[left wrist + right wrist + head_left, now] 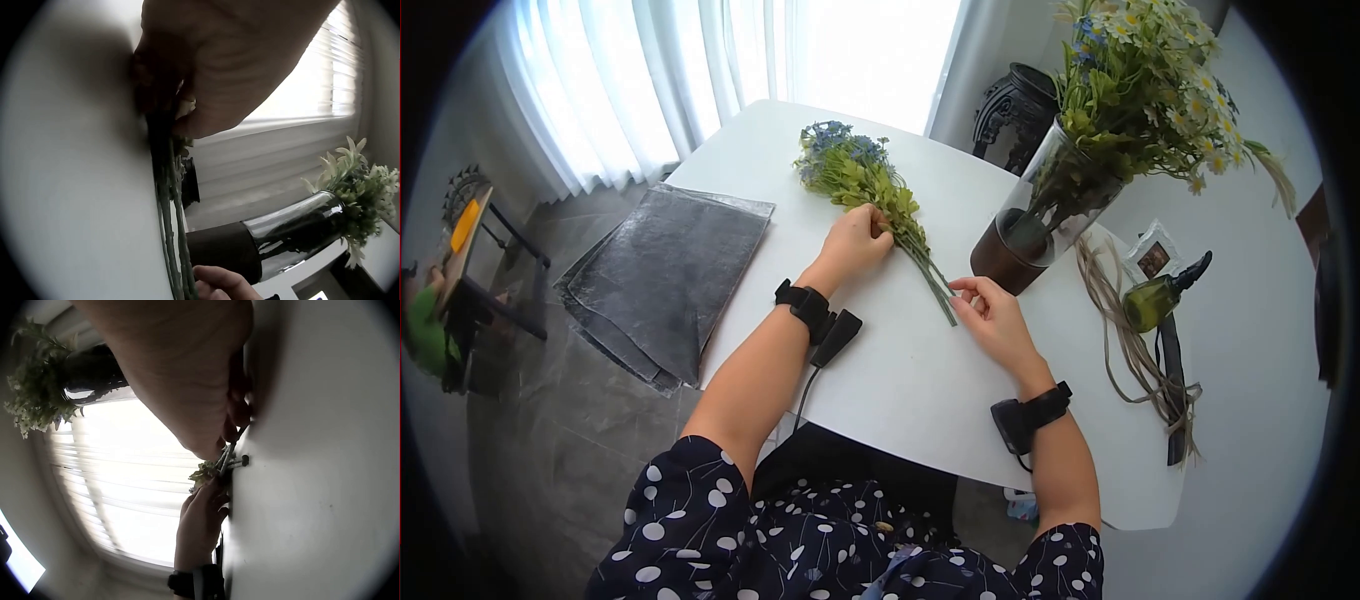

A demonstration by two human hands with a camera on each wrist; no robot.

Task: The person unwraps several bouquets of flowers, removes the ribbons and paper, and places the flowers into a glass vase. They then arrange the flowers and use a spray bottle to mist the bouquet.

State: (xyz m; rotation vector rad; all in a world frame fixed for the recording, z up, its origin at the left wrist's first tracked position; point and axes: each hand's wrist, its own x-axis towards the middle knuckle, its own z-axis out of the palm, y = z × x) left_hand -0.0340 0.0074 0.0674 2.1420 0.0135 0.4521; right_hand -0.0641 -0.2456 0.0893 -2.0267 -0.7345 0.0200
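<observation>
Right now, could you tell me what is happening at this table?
A person seated at the white table is handling a small bunch of flowers lying flat on it. The left hand grips the bunch at its leafy middle, while the right hand pinches the stem ends. Beside them stands a glass vase of daisies; grey wrapping sheets hang off the table's left edge, and raffia and a green bottle lie to the right.

Head view steeply down; wrist views table-level, close, facing each other along stems point(930, 270).
</observation>
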